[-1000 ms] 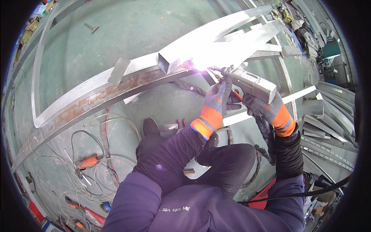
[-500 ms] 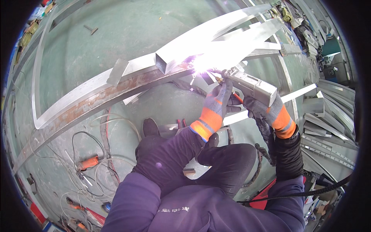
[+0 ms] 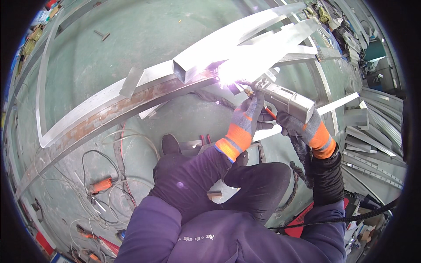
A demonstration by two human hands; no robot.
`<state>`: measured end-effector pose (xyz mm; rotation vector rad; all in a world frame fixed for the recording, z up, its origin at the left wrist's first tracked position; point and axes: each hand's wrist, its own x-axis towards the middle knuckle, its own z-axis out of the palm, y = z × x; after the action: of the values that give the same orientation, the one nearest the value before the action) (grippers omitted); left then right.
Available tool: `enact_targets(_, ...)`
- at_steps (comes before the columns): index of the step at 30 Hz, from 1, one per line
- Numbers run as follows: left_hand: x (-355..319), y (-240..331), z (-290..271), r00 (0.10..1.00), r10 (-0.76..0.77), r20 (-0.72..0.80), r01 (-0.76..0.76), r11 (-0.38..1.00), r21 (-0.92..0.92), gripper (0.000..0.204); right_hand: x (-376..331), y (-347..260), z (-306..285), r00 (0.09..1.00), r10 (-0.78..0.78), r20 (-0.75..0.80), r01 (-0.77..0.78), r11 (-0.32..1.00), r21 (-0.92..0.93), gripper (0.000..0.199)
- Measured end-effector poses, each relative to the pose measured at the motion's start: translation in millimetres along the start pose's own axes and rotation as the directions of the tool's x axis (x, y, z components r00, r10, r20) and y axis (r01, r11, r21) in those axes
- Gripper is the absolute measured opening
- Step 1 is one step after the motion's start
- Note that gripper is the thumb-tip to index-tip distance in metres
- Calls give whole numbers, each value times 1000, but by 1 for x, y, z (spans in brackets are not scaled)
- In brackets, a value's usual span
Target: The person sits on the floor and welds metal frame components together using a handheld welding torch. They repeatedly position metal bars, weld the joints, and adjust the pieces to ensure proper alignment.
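A bright white arc flares at the tip of a grey, box-shaped welding gun (image 3: pixel 287 100). My right hand (image 3: pixel 300 127), in a grey and orange glove, is closed around the gun's grip, with a black sheathed cable (image 3: pixel 302 153) hanging below it. Close behind the nozzle, my left hand (image 3: pixel 246 115) in a matching glove has its fingers closed on the gun's front end. The arc meets a rusty steel beam (image 3: pixel 153 92) beside a shiny square metal tube (image 3: pixel 206 50). Glare hides the joint itself.
Long metal profiles (image 3: pixel 383 125) are stacked at the right. An orange power tool (image 3: pixel 101 185) and loose cables lie on the green floor at the lower left. A small T-shaped metal piece (image 3: pixel 103 36) lies beyond the beam. A black hose (image 3: pixel 337 220) crosses my right arm.
The glare around the arc is a little smaller. The beam and square tube sit slightly further left in view. Both hands keep their hold on the welding gun.
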<state>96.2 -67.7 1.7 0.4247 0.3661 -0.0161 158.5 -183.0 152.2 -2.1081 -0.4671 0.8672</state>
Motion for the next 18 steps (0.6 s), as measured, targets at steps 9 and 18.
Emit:
enact_targets(9, -7, -1, 5, 1000, 6, -2, -6, 996, 84, 60, -4, 6, -2, 999, -46, -11, 46, 998, -38, 44)
enact_targets(18, -4, -11, 0, 1000, -13, 25, 12, 1000, 24, 59, -12, 8, -1, 1000, 14, -21, -15, 1000, -5, 44)
